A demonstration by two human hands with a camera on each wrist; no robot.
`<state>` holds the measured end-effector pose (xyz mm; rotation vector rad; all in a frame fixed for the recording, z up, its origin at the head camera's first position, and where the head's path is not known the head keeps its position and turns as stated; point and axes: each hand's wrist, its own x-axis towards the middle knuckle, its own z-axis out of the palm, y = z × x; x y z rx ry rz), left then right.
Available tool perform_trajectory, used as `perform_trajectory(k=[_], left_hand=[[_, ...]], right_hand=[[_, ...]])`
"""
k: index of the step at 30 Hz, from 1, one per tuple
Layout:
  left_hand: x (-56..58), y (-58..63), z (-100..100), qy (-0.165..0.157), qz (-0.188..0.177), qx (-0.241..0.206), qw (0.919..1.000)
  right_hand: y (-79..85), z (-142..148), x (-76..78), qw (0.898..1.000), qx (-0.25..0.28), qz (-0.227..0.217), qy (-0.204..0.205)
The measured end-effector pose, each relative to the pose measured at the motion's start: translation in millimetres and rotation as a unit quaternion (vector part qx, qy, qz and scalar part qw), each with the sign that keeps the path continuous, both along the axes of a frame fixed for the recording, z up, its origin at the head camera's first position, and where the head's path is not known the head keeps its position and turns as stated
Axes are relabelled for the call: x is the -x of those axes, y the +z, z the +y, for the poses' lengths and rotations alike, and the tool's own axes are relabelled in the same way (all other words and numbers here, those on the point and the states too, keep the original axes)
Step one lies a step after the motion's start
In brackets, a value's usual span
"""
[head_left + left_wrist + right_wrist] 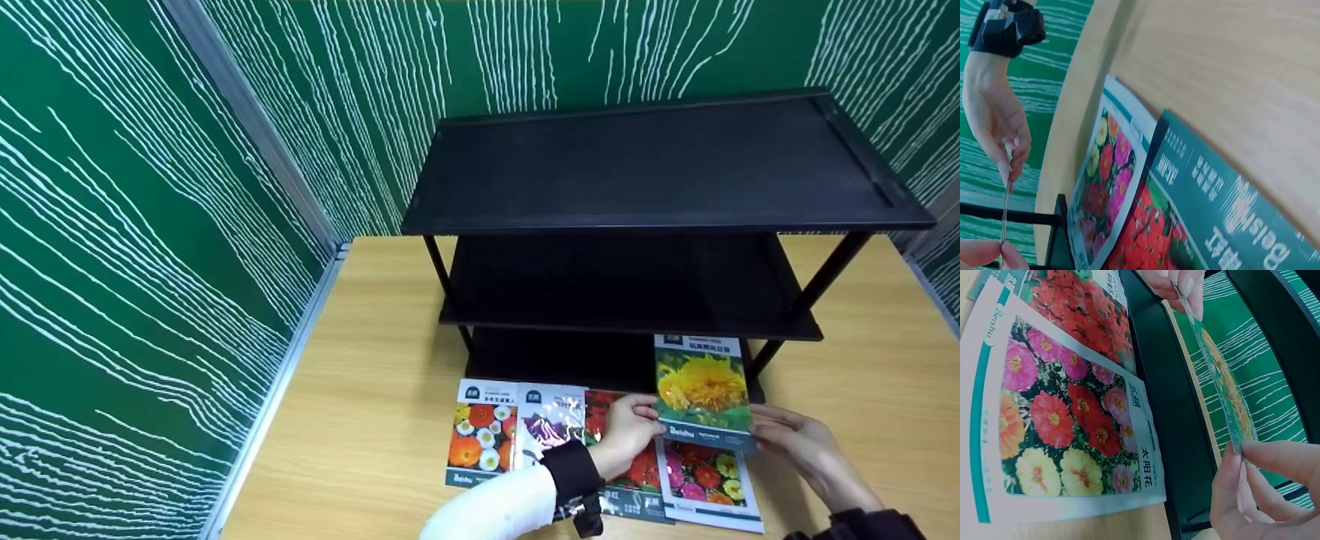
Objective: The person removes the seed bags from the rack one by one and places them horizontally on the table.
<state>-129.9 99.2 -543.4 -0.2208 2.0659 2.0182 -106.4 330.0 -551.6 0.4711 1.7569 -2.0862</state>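
Both hands hold a seed packet with a yellow sunflower picture (pixel 703 390) upright before the lowest shelf. My left hand (pixel 628 435) pinches its left edge; my right hand (pixel 806 450) pinches its right edge between thumb and fingers, as the right wrist view also shows. Below it lies a packet with pink, red and yellow flowers (pixel 1072 416). Beside that is a red-flower packet (pixel 1151 236), partly covered by my left forearm and hand in the head view. Further left are a purple-and-white flower packet (pixel 551 420) and an orange-and-white flower packet (pixel 482 435).
A black three-tier rack (pixel 660 172) stands on the wooden table (pixel 360 397), its lowest shelf (pixel 562 356) right behind the packets. Green panels with white wavy lines (pixel 135 225) rise at the left and back. A black post (pixel 829 270) supports the rack's right side.
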Motion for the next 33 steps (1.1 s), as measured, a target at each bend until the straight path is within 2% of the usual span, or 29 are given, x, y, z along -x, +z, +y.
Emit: perform_trajectory(k=[4, 9, 14, 17, 23, 29, 33], left_hand=[[-6.1, -0.2, 0.9, -0.007, -0.004, -0.009, 0.9999], [-12.9, -2.6, 3.9, -0.007, -0.007, -0.003, 0.9999], [-18.4, -3.8, 5.0, -0.017, -0.023, 0.003, 0.9996], [-21.8, -4.7, 7.0, -0.016, -0.024, 0.003, 0.9996], [-29.8, -7.3, 12.5, -0.01, -0.026, -0.018, 0.9995], [-36.5, -9.2, 17.0, -0.021, -0.043, -0.02, 0.9987], [-40.9, -12.9, 20.8, -0.029, -0.038, -0.023, 0.9986]], right_hand=[[11.3, -4.0, -7.9, 1.0, -0.022, -0.01, 0.002], [16.3, -4.1, -14.4, 0.998, -0.055, -0.035, 0.005], [15.2, -0.1, -18.8, 0.996, -0.06, -0.064, 0.006], [13.9, 2.8, -19.7, 0.993, -0.08, -0.088, 0.011], [10.4, 6.9, -22.5, 0.986, -0.123, -0.108, 0.04], [3.9, 13.4, -30.7, 0.986, -0.106, -0.129, 0.021], [-0.9, 18.5, -34.9, 0.982, -0.122, -0.14, 0.025]])
